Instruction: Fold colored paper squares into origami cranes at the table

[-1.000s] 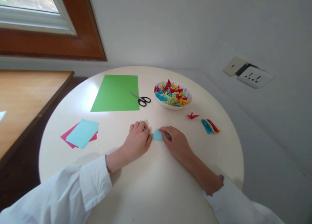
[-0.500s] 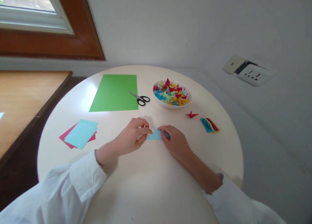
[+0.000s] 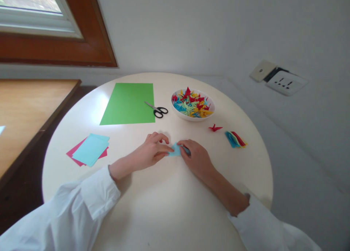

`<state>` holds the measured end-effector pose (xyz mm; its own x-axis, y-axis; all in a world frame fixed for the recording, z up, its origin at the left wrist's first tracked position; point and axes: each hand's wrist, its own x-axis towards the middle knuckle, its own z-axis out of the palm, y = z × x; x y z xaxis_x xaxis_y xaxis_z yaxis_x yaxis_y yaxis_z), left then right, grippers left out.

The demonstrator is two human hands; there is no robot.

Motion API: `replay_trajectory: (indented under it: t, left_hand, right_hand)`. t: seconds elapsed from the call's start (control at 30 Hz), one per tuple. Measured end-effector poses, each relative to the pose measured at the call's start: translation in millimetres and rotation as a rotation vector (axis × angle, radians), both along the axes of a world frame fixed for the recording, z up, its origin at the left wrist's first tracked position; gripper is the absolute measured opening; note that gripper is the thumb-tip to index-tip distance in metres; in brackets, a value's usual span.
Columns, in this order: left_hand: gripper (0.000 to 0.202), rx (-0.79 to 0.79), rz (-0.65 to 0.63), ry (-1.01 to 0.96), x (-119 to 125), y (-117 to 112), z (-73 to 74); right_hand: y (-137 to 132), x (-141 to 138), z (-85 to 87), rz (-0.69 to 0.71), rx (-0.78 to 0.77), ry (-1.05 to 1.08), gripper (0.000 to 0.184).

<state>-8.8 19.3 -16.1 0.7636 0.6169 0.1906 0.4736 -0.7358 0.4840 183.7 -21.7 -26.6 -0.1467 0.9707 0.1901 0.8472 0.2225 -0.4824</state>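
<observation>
A small folded piece of light blue paper [image 3: 175, 151] lies on the white round table between my hands, its peak pointing away from me. My left hand [image 3: 150, 151] has a fingertip pressed on the paper's left part, with the thumb close at its lower left corner and another finger raised and curled above. At the right side, my right hand [image 3: 198, 158] grips the paper between thumb and fingers, hiding that end of it.
A white bowl [image 3: 191, 118] holds many coloured paper cranes. Nearby lie a red crane [image 3: 215, 128] and a bundle of folded papers [image 3: 235, 139]. Black-handled scissors [image 3: 158, 112] overlap a green sheet [image 3: 128, 103]. Blue and pink squares [image 3: 91, 149] lie at left.
My left hand has moved slightly right, and its fingertip now rests farther onto the light blue paper. My right hand has stayed almost still.
</observation>
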Motion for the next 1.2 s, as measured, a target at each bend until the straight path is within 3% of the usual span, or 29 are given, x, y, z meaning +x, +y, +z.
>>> replay_trajectory:
  t: [0.63,1.2]
  left_hand:
    - [0.023,0.018,-0.048,-0.008,-1.3,5.2,-6.3]
    - [0.037,0.167,-0.188,0.067,-0.4,2.7,-2.0]
  right_hand:
    - [0.5,1.1,-2.9,0.010,0.026,-0.002,0.018]
    - [1.1,1.1,-4.0,0.005,0.043,0.000,0.018]
